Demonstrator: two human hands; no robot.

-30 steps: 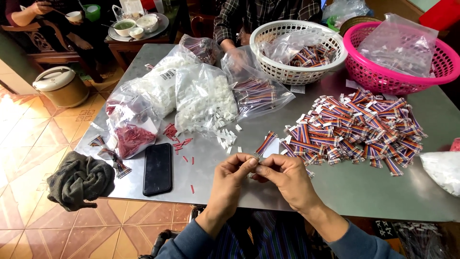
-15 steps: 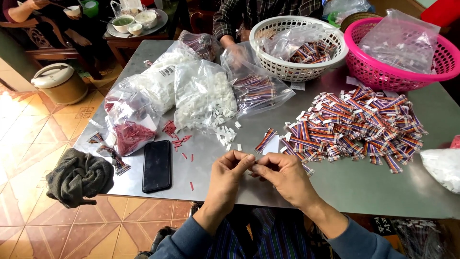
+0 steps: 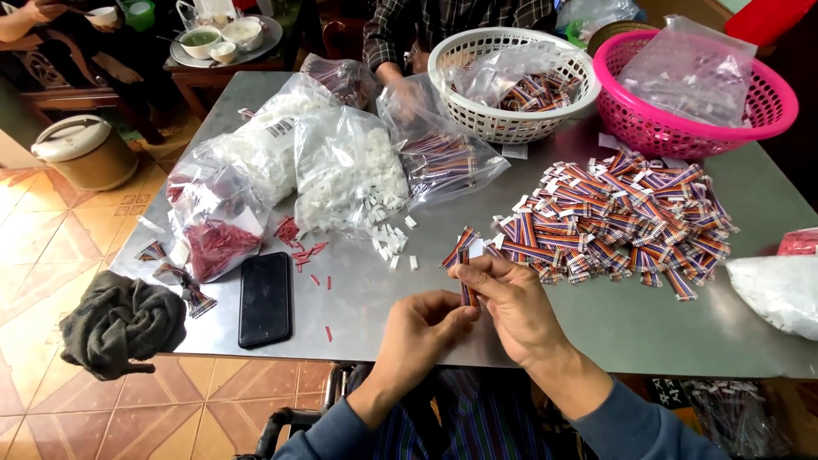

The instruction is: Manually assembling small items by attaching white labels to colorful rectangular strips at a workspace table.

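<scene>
Striped ribbon cable [image 3: 466, 285] pinched between both hands — right hand [image 3: 509, 302] gripping top, left hand [image 3: 423, 328] closed below

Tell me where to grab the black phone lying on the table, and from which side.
Take the black phone by its two long edges from above. It lies flat, face up, with bare table on both sides; its near end almost reaches the table's front edge, so lifting that end also looks workable.

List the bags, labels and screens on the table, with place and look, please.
Clear bag of red pieces: left edge, crumpled.
Clear bag of white pieces: centre left, open, some spilled.
White label: on the rear white-filled bag; rectangular, dark print.
Clear bag of striped cables: centre rear.
Clear bag: in the pink basket.
Phone: front left, black, screen dark.
</scene>
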